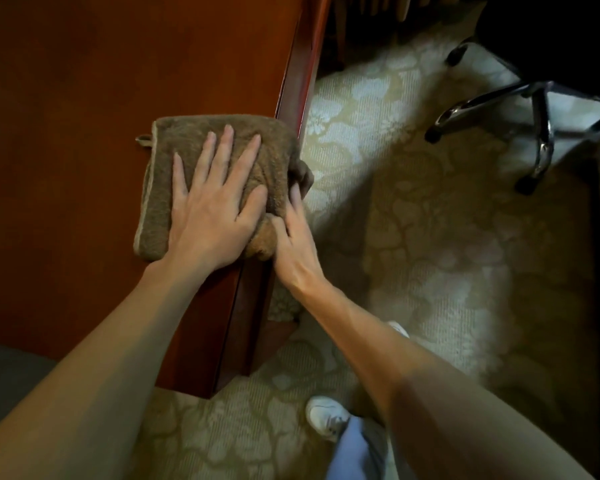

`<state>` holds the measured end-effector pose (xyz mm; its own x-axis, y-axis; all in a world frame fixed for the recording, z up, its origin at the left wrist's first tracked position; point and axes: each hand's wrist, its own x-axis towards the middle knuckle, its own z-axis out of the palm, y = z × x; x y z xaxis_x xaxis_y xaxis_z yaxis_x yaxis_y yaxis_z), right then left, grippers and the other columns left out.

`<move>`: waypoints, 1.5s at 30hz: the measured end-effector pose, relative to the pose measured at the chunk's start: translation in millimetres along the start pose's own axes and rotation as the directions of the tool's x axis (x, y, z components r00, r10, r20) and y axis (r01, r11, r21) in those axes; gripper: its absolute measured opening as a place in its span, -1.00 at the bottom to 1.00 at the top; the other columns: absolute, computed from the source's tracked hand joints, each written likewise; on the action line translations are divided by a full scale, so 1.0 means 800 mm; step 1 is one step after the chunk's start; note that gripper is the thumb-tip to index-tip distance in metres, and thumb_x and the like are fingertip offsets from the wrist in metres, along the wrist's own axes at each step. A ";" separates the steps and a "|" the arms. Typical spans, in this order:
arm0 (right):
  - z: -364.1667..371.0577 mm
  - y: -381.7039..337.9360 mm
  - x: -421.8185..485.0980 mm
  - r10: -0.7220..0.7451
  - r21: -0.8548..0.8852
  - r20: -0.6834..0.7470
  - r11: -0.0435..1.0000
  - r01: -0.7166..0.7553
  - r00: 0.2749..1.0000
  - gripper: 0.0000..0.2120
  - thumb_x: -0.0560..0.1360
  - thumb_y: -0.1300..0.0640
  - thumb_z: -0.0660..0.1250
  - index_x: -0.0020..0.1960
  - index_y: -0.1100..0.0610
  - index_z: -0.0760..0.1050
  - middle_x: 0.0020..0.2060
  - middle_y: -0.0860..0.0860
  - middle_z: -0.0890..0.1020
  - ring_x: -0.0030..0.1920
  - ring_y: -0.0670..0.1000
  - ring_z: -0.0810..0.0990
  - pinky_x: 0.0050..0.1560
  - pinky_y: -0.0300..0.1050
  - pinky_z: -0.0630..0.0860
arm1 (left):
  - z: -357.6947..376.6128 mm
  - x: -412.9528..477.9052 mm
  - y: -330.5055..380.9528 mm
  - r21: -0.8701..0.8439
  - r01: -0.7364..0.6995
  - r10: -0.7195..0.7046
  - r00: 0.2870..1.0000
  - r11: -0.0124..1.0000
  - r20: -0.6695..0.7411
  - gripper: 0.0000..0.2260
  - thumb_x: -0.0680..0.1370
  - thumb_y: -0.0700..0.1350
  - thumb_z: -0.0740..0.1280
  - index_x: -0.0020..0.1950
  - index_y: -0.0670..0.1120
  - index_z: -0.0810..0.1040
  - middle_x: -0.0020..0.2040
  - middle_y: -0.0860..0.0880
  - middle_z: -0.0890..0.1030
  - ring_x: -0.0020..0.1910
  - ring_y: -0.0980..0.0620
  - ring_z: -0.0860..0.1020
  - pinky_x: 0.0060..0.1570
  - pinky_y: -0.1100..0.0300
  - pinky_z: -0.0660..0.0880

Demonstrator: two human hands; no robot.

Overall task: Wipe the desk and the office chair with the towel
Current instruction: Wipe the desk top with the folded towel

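Open desk (84,98) left of towel (160,202); chair base (543,133) well right.

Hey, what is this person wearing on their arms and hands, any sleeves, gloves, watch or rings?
Nothing shows on them. The left forearm and right forearm are bare up to the frame edge, with no sleeve in view. The left hand and right hand have no gloves, and no watch, bracelet or ring is visible on the wrists or the fingers that show.

a soft cream and tan carpet with a flower pattern (430,209) covers the floor. a bright patch of light (458,306) lies on it. dark brown wooden furniture legs (338,39) stand at the top, in shadow.
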<state>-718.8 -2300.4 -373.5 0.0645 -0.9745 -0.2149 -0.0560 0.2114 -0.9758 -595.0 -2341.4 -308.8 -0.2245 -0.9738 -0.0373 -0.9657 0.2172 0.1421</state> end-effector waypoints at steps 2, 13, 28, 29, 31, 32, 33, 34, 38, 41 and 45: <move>0.011 0.008 -0.014 0.030 0.052 -0.005 0.998 -0.030 1.000 -0.36 0.62 -0.12 0.03 0.67 -0.04 0.05 0.68 0.01 0.02 0.65 -0.05 -0.01 0.60 -0.12 0.01 | 0.000 -0.011 -0.003 0.014 -0.004 0.004 1.000 1.000 0.003 -0.43 0.66 0.24 -0.08 0.68 0.20 -0.05 0.70 0.03 -0.09 0.67 0.05 -0.16 0.58 -0.23 -0.26; 0.045 0.028 -0.077 0.067 0.124 -0.042 0.990 -0.061 0.997 -0.36 0.55 -0.35 -0.03 0.58 -0.22 -0.04 0.66 -0.12 0.03 0.56 -0.29 0.04 0.54 -0.29 0.06 | 0.002 -0.075 -0.008 0.021 0.008 -0.008 1.000 1.000 0.003 -0.44 0.67 0.25 -0.04 0.67 0.22 -0.04 0.70 0.05 -0.08 0.67 0.05 -0.16 0.58 -0.24 -0.24; 0.088 0.047 -0.171 0.105 0.118 -0.113 0.989 -0.092 0.988 -0.32 0.54 -0.38 -0.02 0.59 -0.17 -0.02 0.65 -0.05 0.15 0.61 -0.09 0.17 0.61 -0.04 0.18 | 0.001 -0.172 -0.011 0.024 -0.006 0.005 1.000 1.000 0.024 -0.41 0.65 0.25 -0.02 0.68 0.21 -0.02 0.70 0.04 -0.09 0.67 0.03 -0.16 0.59 -0.23 -0.24; 0.090 0.048 -0.179 0.112 0.120 -0.112 0.988 -0.098 0.987 -0.30 0.54 -0.37 -0.01 0.61 -0.14 0.00 0.65 -0.05 0.17 0.61 -0.08 0.18 0.61 0.01 0.20 | 0.000 -0.180 -0.011 0.025 -0.004 0.004 1.000 1.000 0.030 -0.41 0.64 0.26 -0.03 0.68 0.21 -0.02 0.70 0.04 -0.10 0.67 0.04 -0.16 0.59 -0.23 -0.24; 0.095 0.046 -0.195 0.118 0.112 -0.111 0.988 -0.105 0.987 -0.32 0.57 -0.31 0.03 0.63 -0.10 0.05 0.63 -0.02 0.22 0.60 -0.04 0.22 0.59 0.07 0.23 | -0.002 -0.198 -0.009 0.021 0.006 -0.007 0.999 1.000 0.034 -0.40 0.63 0.26 -0.03 0.68 0.22 -0.02 0.70 0.04 -0.10 0.67 0.04 -0.17 0.59 -0.23 -0.24; 0.095 0.047 -0.198 0.126 0.111 -0.116 0.987 -0.113 0.985 -0.33 0.59 -0.26 0.05 0.64 -0.06 0.08 0.62 0.00 0.26 0.60 -0.02 0.25 0.58 0.09 0.26 | -0.001 -0.202 -0.008 0.018 0.010 -0.011 0.999 1.000 0.040 -0.40 0.63 0.26 -0.03 0.68 0.22 -0.02 0.70 0.05 -0.10 0.67 0.04 -0.17 0.59 -0.23 -0.23; 0.096 0.046 -0.205 0.134 0.103 -0.120 0.987 -0.122 0.984 -0.34 0.61 -0.20 0.06 0.65 0.00 0.11 0.60 0.02 0.30 0.57 -0.01 0.30 0.56 0.08 0.29 | -0.001 -0.209 -0.007 0.013 0.016 -0.017 0.999 1.000 0.044 -0.40 0.63 0.25 -0.02 0.68 0.22 -0.01 0.70 0.05 -0.10 0.67 0.04 -0.17 0.59 -0.23 -0.22; 0.097 0.045 -0.213 0.144 0.089 -0.122 0.987 -0.133 0.982 -0.36 0.63 -0.16 0.08 0.65 0.03 0.15 0.57 0.02 0.37 0.53 -0.02 0.37 0.53 0.07 0.34 | 0.000 -0.217 -0.007 0.007 0.020 -0.021 0.999 1.000 0.043 -0.40 0.63 0.25 -0.02 0.67 0.22 -0.01 0.70 0.05 -0.10 0.67 0.05 -0.17 0.59 -0.23 -0.22; 0.102 0.041 -0.251 0.186 0.075 -0.110 0.981 -0.179 0.976 -0.57 0.73 0.06 0.15 0.59 0.08 0.35 0.30 0.01 0.63 0.19 -0.08 0.62 0.29 0.00 0.56 | 0.004 -0.259 -0.005 -0.047 0.038 -0.037 0.999 0.998 0.030 -0.42 0.64 0.17 0.01 0.67 0.21 0.01 0.70 0.05 -0.10 0.66 0.06 -0.18 0.60 -0.18 -0.23; 0.099 0.031 -0.279 0.257 0.066 -0.086 0.966 -0.251 0.963 -0.68 0.72 0.09 0.18 0.41 0.09 0.55 0.07 0.01 0.71 0.02 -0.03 0.66 0.10 0.02 0.62 | 0.006 -0.290 0.007 -0.129 0.075 -0.073 0.997 0.989 0.019 -0.44 0.65 0.06 0.05 0.67 0.18 0.06 0.69 0.06 -0.08 0.66 0.08 -0.18 0.62 -0.09 -0.25; 0.078 0.012 -0.321 0.319 0.025 0.054 0.947 -0.321 0.946 -0.76 0.69 0.10 0.23 0.07 0.15 0.65 -0.18 0.06 0.69 -0.18 0.09 0.64 -0.13 0.04 0.60 | -0.001 -0.340 0.027 -0.407 0.207 -0.193 0.978 0.890 0.075 -0.47 0.68 -0.09 0.06 0.65 0.22 0.13 0.67 0.15 -0.10 0.64 0.17 -0.22 0.62 -0.01 -0.19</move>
<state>-673.8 -2043.2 -330.2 0.0965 -0.8506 -0.5169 -0.0490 0.5146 -0.8560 -555.0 -2071.5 -294.9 -0.0428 -0.9894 -0.1384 -0.8529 -0.0360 0.5209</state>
